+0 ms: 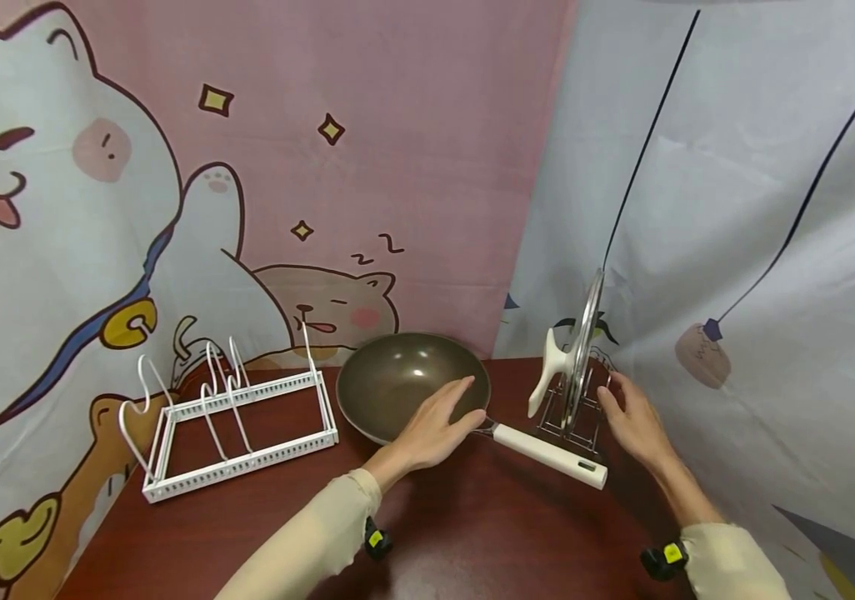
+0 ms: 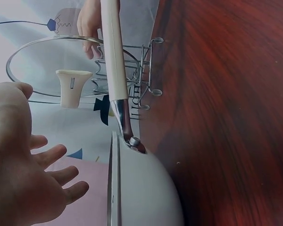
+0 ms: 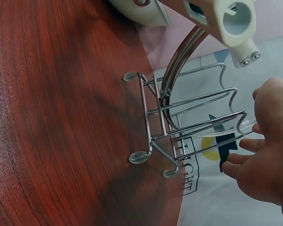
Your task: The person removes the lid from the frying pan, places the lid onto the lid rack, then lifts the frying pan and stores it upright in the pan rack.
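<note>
A brown-lined wok [image 1: 375,379] with a cream handle [image 1: 547,454] rests on the table. My left hand [image 1: 435,425] hovers over its near right edge, fingers spread and straight, holding nothing. To the right, a glass lid [image 1: 587,342] with a metal rim and cream knob handle [image 1: 552,373] stands upright in a small wire rack [image 3: 147,113]. Just right of that rack is my right hand [image 1: 637,421], its fingers loosely bent beside the wire ends. Whether the fingertips touch the wire cannot be made out. The wok's underside [image 2: 148,193] looks pale in the left wrist view.
A white expandable rack [image 1: 277,454] with several upright wire dividers stands left of the wok. The dark red table [image 1: 487,542] backs onto a printed cloth [image 1: 412,183], and another pale cloth [image 1: 795,250] hangs close on the right.
</note>
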The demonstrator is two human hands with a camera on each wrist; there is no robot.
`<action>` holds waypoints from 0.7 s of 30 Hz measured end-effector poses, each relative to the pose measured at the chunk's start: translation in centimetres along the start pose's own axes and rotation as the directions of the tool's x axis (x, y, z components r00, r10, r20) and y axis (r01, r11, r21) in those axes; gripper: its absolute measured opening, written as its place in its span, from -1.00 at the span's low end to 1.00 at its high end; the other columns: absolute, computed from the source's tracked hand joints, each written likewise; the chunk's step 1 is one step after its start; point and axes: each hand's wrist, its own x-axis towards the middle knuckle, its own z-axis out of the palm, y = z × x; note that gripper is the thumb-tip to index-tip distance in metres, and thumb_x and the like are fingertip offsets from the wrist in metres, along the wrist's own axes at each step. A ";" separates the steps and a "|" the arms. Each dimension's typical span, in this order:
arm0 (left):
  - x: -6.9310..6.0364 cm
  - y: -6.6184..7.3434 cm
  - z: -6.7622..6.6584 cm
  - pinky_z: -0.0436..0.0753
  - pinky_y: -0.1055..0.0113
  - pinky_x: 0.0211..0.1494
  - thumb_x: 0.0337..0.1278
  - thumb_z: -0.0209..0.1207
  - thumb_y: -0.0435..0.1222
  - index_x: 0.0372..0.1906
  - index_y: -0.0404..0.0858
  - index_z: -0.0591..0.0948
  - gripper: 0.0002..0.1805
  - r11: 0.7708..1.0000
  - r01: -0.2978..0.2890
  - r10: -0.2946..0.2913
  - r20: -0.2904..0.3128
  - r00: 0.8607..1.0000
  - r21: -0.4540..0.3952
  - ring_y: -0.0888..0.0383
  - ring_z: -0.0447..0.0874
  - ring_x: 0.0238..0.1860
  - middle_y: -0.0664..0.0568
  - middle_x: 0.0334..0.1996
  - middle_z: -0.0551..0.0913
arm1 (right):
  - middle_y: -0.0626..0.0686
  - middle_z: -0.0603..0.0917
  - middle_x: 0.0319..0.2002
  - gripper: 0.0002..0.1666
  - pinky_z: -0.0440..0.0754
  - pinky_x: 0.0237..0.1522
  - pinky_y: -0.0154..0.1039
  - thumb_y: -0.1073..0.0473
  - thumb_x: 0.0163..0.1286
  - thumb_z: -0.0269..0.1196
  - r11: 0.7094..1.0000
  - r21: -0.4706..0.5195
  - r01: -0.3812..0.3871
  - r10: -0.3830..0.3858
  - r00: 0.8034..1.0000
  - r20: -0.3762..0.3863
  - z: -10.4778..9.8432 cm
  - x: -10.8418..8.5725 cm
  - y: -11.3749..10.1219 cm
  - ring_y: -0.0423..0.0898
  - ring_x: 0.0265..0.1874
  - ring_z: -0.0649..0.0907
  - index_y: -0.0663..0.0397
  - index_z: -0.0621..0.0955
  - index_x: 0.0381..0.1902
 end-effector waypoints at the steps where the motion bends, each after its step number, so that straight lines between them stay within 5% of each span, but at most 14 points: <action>1: -0.1 -0.1 -0.1 0.33 -0.21 0.82 0.71 -0.01 0.27 0.85 0.05 0.19 -0.16 1.000 -0.001 0.001 0.002 1.000 -0.001 -0.08 0.24 0.83 0.01 0.83 0.25 | 0.60 0.26 0.68 -0.13 0.24 0.60 0.63 -0.19 0.88 -0.04 1.000 -0.001 0.008 -0.008 1.000 -0.002 -0.1 0.0 0.0 0.66 0.64 0.28 0.36 0.17 0.77; 21: -2.1 -2.1 -1.5 0.35 -0.42 0.74 0.73 0.03 0.19 0.81 -0.09 0.28 -0.20 0.994 -0.040 0.045 -0.047 0.998 0.100 -0.22 0.30 0.79 -0.19 0.78 0.34 | 0.52 0.28 0.71 -0.18 0.26 0.57 0.66 -0.12 0.84 0.07 0.994 0.010 0.113 -0.111 0.988 -0.106 -1.1 -1.0 -2.8 0.62 0.65 0.30 0.16 0.19 0.81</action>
